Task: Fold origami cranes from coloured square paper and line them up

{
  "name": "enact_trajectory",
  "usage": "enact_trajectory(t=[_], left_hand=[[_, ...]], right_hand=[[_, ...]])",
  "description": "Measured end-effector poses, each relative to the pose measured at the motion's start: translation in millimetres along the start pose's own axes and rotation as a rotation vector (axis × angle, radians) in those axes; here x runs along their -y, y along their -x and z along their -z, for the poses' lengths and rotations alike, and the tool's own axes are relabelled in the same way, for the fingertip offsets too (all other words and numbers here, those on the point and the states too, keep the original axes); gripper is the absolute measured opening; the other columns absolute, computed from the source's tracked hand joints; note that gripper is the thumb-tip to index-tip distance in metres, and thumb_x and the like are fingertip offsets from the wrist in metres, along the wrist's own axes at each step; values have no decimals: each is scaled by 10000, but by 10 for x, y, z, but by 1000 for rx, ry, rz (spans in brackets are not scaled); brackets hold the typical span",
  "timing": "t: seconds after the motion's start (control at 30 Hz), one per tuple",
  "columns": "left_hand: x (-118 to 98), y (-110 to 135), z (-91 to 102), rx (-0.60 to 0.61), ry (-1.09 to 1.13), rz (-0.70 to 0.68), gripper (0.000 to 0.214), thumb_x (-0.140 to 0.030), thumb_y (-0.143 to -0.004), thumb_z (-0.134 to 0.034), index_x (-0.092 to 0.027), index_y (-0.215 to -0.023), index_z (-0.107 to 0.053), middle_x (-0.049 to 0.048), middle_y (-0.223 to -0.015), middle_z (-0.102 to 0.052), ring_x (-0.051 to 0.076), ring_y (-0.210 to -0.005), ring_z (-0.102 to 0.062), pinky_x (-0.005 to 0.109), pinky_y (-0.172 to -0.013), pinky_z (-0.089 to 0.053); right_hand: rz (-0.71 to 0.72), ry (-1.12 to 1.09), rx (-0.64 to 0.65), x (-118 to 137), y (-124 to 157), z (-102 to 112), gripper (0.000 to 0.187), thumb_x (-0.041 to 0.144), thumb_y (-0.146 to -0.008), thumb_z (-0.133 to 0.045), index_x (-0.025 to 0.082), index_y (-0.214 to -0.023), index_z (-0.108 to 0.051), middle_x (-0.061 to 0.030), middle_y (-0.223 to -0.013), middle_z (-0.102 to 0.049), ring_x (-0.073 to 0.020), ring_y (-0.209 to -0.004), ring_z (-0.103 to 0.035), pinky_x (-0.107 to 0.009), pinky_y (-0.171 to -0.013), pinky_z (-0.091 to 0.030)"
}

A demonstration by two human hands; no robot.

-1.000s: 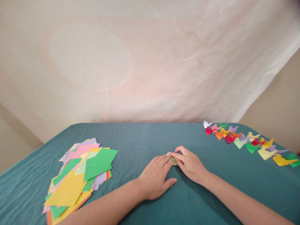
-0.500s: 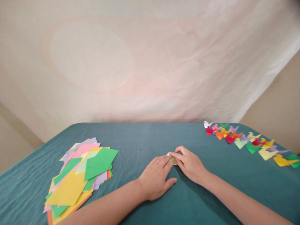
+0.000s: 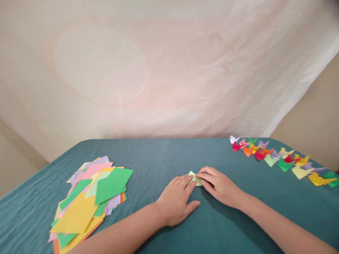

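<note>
A small folded piece of pale green paper (image 3: 195, 177) lies flat on the teal tablecloth (image 3: 159, 158) near the middle. My left hand (image 3: 176, 200) rests flat on the cloth, fingers stretched, with the fingertips pressing the paper's near left edge. My right hand (image 3: 221, 186) lies to the right of the paper, its fingers together and pressing down on the paper's right side. Much of the paper is hidden under the fingers.
A loose pile of coloured paper squares (image 3: 88, 195) lies at the left. A row of several folded paper figures (image 3: 280, 160) runs along the far right of the table. A cream cloth backdrop (image 3: 159, 70) hangs behind the table.
My right hand has slid a little to the right along the paper, uncovering more of its pale green tip. The left hand has stayed in place.
</note>
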State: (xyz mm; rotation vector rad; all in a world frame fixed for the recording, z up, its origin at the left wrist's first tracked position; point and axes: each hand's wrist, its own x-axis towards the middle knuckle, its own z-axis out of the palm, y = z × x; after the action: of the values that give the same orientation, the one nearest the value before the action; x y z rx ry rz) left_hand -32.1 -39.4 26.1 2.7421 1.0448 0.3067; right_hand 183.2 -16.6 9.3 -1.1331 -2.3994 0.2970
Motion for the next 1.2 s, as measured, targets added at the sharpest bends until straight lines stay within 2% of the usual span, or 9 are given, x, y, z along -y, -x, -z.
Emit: enact_trajectory(t=[0.13,0.33,0.63,0.87,1.03,1.2], left_hand=[[7,0,-7,0,-2,-3,526,-469,-887,-389,-186,-1327,-335,102,-1408,-330,254,-1281,-312,426,-1060,-247],[20,-5,-17,6,-4,-4,535,-476,-893,-368,-182,-1338,-321,105,-1416,-320,253,-1288,-302,423,-1062,-243],[30,-18,-25,8,-14,3,555,-484,-888,-371,-173,-1344,-316,106,-1416,-320,259,-1284,-306,426,-1058,-251],[73,-55,-13,-4,-18,-9,555,-481,-885,-381,-151,-1329,-336,100,-1369,-394,254,-1246,-358,411,-1036,-287],[109,-76,2,-17,-3,-30,515,-471,-880,-405,-171,-1297,-374,87,-1343,-425,247,-1229,-373,409,-1027,-294],[125,-83,3,-23,7,-33,509,-468,-875,-419,-168,-1284,-383,82,-1326,-441,245,-1215,-380,409,-1020,-296]], right_hand=[[55,-38,96,-47,28,131,291,215,-830,-516,194,-1117,-562,-75,-1064,-557,-187,-962,-524,-328,-856,-434],[84,-17,139,-61,48,214,279,223,-812,-540,194,-1088,-569,-68,-1035,-561,-178,-928,-520,-318,-833,-425],[143,107,135,-34,48,161,199,214,-818,-518,210,-998,-603,-62,-1016,-548,-183,-901,-495,-344,-816,-394],[172,182,104,51,36,151,190,202,-823,-503,189,-986,-598,-68,-1016,-565,-206,-951,-474,-372,-835,-366],[222,195,92,115,25,108,256,112,-800,-472,176,-1020,-588,-72,-997,-585,-206,-962,-469,-378,-849,-350],[211,190,110,134,20,77,331,78,-761,-476,176,-1061,-576,-77,-1016,-573,-209,-967,-458,-373,-847,-354]])
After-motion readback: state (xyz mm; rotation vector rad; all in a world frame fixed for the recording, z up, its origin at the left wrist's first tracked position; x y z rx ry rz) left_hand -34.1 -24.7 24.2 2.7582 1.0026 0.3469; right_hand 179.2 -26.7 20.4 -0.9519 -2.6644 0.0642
